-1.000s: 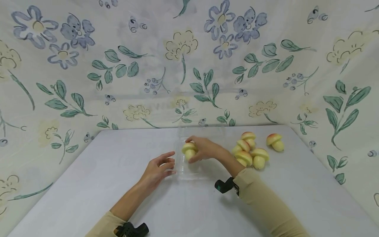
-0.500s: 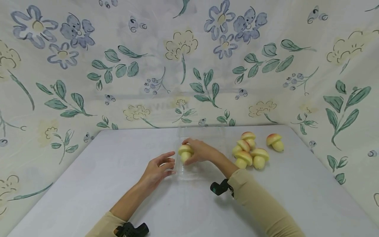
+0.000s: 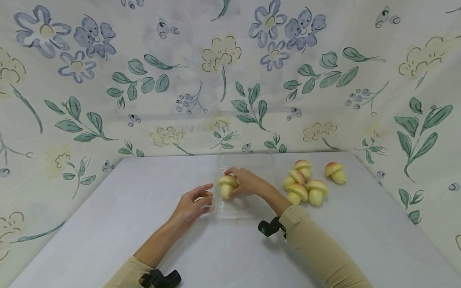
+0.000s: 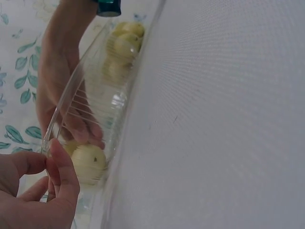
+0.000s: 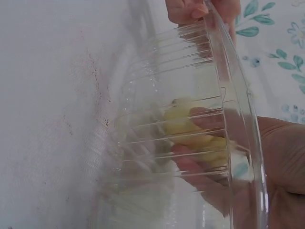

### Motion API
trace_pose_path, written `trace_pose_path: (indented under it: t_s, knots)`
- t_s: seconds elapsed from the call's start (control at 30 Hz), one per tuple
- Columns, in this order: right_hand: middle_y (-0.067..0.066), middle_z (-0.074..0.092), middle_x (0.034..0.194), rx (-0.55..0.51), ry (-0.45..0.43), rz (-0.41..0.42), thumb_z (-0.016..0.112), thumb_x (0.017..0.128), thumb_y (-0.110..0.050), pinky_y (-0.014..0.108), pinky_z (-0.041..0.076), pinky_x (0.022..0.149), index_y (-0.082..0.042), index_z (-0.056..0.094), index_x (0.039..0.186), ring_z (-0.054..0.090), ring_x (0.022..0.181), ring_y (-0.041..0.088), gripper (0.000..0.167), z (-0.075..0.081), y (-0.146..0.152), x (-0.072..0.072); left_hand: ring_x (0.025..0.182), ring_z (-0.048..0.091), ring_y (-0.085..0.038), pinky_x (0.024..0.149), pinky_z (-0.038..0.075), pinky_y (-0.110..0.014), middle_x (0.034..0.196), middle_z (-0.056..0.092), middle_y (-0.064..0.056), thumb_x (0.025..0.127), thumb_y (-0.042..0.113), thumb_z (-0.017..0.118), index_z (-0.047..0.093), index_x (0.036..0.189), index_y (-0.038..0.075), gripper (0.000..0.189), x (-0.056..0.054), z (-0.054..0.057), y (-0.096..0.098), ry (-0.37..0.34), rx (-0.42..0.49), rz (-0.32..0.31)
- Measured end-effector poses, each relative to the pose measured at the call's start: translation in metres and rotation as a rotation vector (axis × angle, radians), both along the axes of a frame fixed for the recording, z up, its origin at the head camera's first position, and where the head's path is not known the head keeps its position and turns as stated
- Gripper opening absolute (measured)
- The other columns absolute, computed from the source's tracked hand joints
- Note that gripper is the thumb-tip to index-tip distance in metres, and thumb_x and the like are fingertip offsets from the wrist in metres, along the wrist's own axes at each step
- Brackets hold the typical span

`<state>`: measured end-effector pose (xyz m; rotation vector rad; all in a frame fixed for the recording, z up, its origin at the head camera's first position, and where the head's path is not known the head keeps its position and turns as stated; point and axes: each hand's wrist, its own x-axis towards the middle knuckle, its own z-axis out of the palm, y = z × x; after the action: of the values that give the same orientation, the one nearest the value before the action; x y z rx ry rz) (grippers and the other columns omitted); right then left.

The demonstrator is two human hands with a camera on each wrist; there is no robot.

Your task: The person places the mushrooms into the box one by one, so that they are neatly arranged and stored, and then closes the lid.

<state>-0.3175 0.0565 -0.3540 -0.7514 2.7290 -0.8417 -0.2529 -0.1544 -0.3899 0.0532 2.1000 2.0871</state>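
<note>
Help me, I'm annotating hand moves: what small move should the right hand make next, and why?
Probably have the right hand loosen its grip on the yellow mushroom: it already appears low inside the clear plastic container, near the left end, while the left hand pinches the rim, and five other mushrooms lie outside to the right.

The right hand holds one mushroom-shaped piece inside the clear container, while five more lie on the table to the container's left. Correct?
Wrong side: the head view shows five more pieces to the right of the clear container. The right hand does hold one mushroom-shaped piece inside it.
</note>
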Motion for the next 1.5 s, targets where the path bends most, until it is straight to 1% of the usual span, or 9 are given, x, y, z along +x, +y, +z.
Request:
trace_pose_path:
  t_s: [0.27, 0.47, 0.6, 0.83, 1.0, 1.1, 1.33, 1.5]
  knots:
    - [0.014, 0.055, 0.136, -0.008, -0.004, 0.013, 0.079, 0.084, -0.02, 0.044, 0.047, 0.105, -0.013, 0.045, 0.142, 0.053, 0.123, 0.028, 0.068, 0.001, 0.0, -0.002, 0.095, 0.054, -0.014, 0.077, 0.058, -0.023, 0.106, 0.053, -0.001, 0.093, 0.001, 0.059, 0.045, 0.144, 0.001, 0.053, 0.0, 0.001, -0.001, 0.001, 0.005, -0.005]
    - [0.014, 0.053, 0.137, -0.001, -0.01, 0.0, 0.079, 0.084, -0.021, 0.043, 0.047, 0.104, -0.014, 0.044, 0.143, 0.053, 0.12, 0.027, 0.069, 0.0, -0.001, -0.002, 0.094, 0.054, -0.013, 0.077, 0.058, -0.022, 0.106, 0.052, 0.0, 0.093, 0.001, 0.058, 0.044, 0.144, 0.001, 0.053, 0.002, 0.002, -0.002, 0.01, 0.007, -0.015]
    - [0.014, 0.052, 0.136, 0.006, -0.004, -0.005, 0.079, 0.084, -0.023, 0.042, 0.048, 0.101, -0.014, 0.044, 0.143, 0.053, 0.116, 0.025, 0.069, 0.0, -0.002, -0.001, 0.093, 0.054, -0.012, 0.077, 0.058, -0.022, 0.105, 0.052, 0.0, 0.093, 0.001, 0.058, 0.044, 0.144, 0.0, 0.053, 0.002, 0.002, -0.003, 0.012, 0.011, -0.017]
    - [0.014, 0.053, 0.135, 0.019, 0.021, -0.002, 0.078, 0.084, -0.028, 0.037, 0.049, 0.091, -0.014, 0.045, 0.142, 0.053, 0.104, 0.022, 0.068, 0.003, 0.0, 0.001, 0.094, 0.054, -0.012, 0.077, 0.058, -0.022, 0.107, 0.052, -0.001, 0.094, 0.002, 0.059, 0.045, 0.144, 0.002, 0.052, 0.0, 0.001, -0.002, 0.01, -0.002, -0.012]
    - [0.015, 0.052, 0.136, 0.028, 0.015, -0.011, 0.078, 0.084, -0.031, 0.036, 0.051, 0.089, -0.016, 0.045, 0.143, 0.056, 0.097, 0.02, 0.069, 0.005, 0.003, 0.002, 0.094, 0.054, -0.013, 0.077, 0.059, -0.022, 0.108, 0.051, -0.003, 0.094, 0.002, 0.058, 0.045, 0.144, 0.002, 0.052, 0.001, 0.002, -0.002, 0.006, -0.011, -0.009]
    - [0.016, 0.051, 0.135, 0.034, 0.003, -0.014, 0.077, 0.084, -0.033, 0.036, 0.053, 0.088, -0.017, 0.045, 0.144, 0.059, 0.095, 0.019, 0.07, 0.006, 0.006, 0.004, 0.093, 0.054, -0.013, 0.077, 0.059, -0.022, 0.108, 0.052, -0.003, 0.093, 0.001, 0.059, 0.045, 0.144, 0.001, 0.052, 0.001, 0.002, -0.001, 0.001, 0.0, -0.007]
    - [0.022, 0.045, 0.141, 0.024, -0.02, 0.027, 0.074, 0.088, -0.033, 0.037, 0.054, 0.09, -0.018, 0.043, 0.145, 0.065, 0.102, 0.023, 0.067, 0.012, 0.02, 0.009, 0.093, 0.054, -0.013, 0.077, 0.058, -0.021, 0.109, 0.052, -0.005, 0.093, 0.002, 0.059, 0.045, 0.144, 0.0, 0.052, 0.001, 0.001, -0.002, -0.004, 0.006, -0.003]
    - [0.019, 0.046, 0.141, 0.017, -0.029, 0.052, 0.071, 0.09, -0.034, 0.037, 0.056, 0.091, -0.019, 0.042, 0.145, 0.066, 0.105, 0.025, 0.064, 0.017, 0.034, 0.015, 0.092, 0.054, -0.014, 0.076, 0.058, -0.022, 0.109, 0.052, -0.005, 0.093, 0.0, 0.059, 0.047, 0.143, 0.002, 0.051, 0.0, 0.0, -0.001, -0.018, 0.013, 0.014]
